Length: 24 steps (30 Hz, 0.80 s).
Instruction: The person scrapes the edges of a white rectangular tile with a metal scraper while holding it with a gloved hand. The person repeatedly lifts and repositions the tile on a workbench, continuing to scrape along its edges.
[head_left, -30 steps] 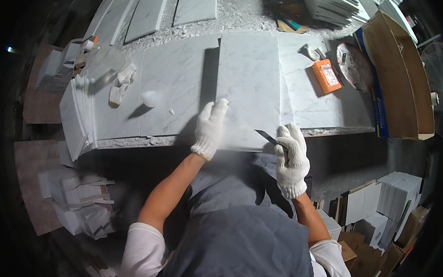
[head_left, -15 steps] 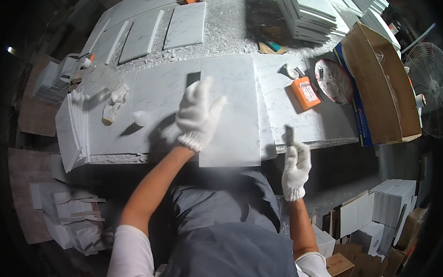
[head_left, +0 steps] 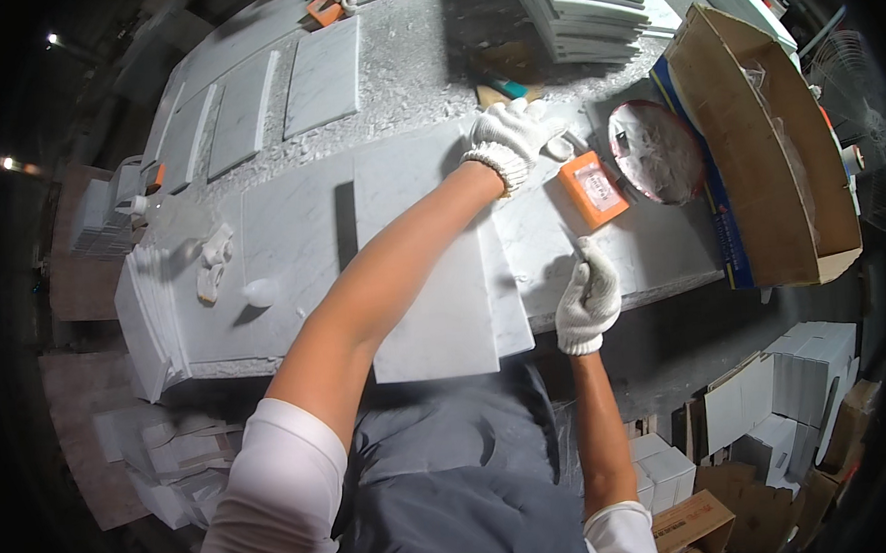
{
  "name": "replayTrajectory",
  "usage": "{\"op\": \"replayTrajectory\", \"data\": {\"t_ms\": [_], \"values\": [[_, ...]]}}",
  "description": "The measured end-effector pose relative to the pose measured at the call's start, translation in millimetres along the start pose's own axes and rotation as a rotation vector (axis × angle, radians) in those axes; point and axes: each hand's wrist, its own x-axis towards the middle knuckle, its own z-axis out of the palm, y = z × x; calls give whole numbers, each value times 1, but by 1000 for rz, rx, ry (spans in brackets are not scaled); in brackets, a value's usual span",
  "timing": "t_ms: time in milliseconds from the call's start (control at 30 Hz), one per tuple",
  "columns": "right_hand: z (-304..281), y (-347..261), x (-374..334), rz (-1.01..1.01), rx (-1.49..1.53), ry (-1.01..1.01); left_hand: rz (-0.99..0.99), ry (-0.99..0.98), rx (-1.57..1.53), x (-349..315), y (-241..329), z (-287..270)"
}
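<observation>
A pale marble tile (head_left: 430,312) lies on the bench in front of me, its near end past the edge. It overlaps another tile (head_left: 510,308) on its right. My left hand (head_left: 511,138), in a white knit glove, reaches across the tile's far right corner with fingers spread, holding nothing. Close to its fingertips are a small white crumpled piece (head_left: 560,148) and a teal-handled tool (head_left: 503,86). My right hand (head_left: 587,304), also gloved, is closed at the bench's front edge. It pinches a thin grey blade (head_left: 568,236), seen nearly edge-on.
Right of my hands are an orange box (head_left: 595,190), a round dish with white residue (head_left: 654,153) and an open cardboard box (head_left: 771,139). Stacked tiles (head_left: 585,19) stand at the back. More tiles (head_left: 322,78) lie far left; upright ones (head_left: 148,317) lean near left.
My left hand has moved from the tile's left side to the far right, its forearm now crossing the tile. My right hand still pinches the blade, now turned edge-on. The view has shifted.
</observation>
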Motion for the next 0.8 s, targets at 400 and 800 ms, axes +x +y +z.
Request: {"op": "replayTrajectory", "data": {"t_ms": [400,800], "values": [[3,-4,4,-39,-61,28,-116,196,-766,-74,-18,-68],[10,-1,1,-21,-87,62,94,17,8,-262,11,-134]]}}
